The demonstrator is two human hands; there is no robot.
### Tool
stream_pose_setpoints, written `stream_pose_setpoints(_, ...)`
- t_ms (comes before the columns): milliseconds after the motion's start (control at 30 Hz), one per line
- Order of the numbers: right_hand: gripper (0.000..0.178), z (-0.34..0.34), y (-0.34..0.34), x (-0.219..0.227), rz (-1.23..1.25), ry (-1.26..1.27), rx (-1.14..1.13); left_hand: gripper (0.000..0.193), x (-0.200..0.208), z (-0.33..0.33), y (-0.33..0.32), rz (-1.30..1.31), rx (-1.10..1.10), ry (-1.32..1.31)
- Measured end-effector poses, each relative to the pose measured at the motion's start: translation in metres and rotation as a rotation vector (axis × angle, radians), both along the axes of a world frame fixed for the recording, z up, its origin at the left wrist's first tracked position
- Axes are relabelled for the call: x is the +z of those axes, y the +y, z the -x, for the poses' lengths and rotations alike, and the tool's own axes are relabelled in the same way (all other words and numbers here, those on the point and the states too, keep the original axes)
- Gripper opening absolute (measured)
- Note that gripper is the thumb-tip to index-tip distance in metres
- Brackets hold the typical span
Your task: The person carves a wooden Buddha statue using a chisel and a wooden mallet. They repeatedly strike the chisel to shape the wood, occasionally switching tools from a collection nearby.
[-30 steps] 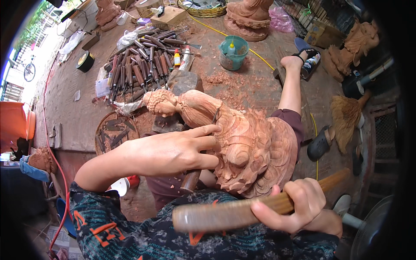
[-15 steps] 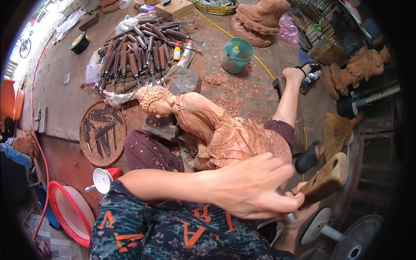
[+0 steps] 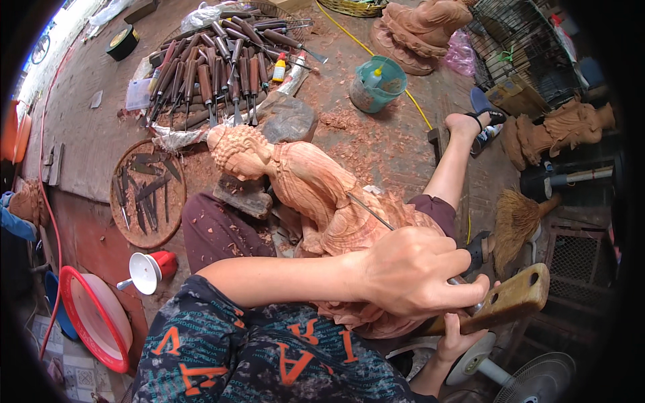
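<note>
A reddish carved wooden statue (image 3: 316,181) lies across my lap, its curly-haired head to the left. My left hand (image 3: 423,272) is closed around a thin metal chisel (image 3: 371,210); the blade end meets the carved folds at the statue's side, and the butt shows beyond my fingers. Just past that butt is a worn wooden mallet (image 3: 527,292), a flat block with dark hollows in its face. My right hand (image 3: 460,339) grips it from below, partly hidden behind it. Whether mallet and chisel touch, I cannot tell.
Many wooden-handled chisels (image 3: 205,80) are piled beyond the statue. A round tray (image 3: 149,232) of blades sits at left, near a red-rimmed basin (image 3: 101,316). A green bucket (image 3: 363,101), another carving (image 3: 423,33), a broom (image 3: 516,228) and a fan (image 3: 537,379) stand around.
My left hand has moved up and right, and more of the chisel shaft now shows against the statue. The mallet has turned flatter, and the view has shifted slightly.
</note>
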State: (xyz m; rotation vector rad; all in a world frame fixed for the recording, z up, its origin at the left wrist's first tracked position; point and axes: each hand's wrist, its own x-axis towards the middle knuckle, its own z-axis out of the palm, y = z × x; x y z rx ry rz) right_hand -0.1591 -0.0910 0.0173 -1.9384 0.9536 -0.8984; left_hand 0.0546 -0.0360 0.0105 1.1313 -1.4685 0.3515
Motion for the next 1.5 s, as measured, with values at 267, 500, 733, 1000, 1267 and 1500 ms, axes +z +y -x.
stream_pose_setpoints(267,0.075,-0.007,0.005,0.003,0.114,-0.004,0.044,0.023,0.0,0.0,0.0,0.083,0.034,0.044)
stream_pose_setpoints(500,0.091,-0.012,0.014,0.008,0.109,-0.064,-0.03,0.02,0.001,-0.002,0.002,0.122,0.007,0.077)
stream_pose_setpoints(733,0.084,0.001,0.008,0.013,0.39,0.146,0.099,0.018,0.001,-0.008,0.005,0.206,-0.038,0.128)
stream_pose_setpoints(1000,0.068,0.012,0.012,0.011,0.451,0.361,-0.023,0.019,-0.001,-0.008,0.002,0.21,-0.017,0.138)
stream_pose_setpoints(1267,0.062,0.02,0.011,0.012,0.312,0.212,-0.012,0.023,0.001,-0.01,-0.001,0.198,0.026,0.141)
stream_pose_setpoints(1500,0.044,0.014,0.013,0.011,0.216,0.268,-0.043,0.023,-0.003,-0.005,-0.005,0.139,0.021,0.141)
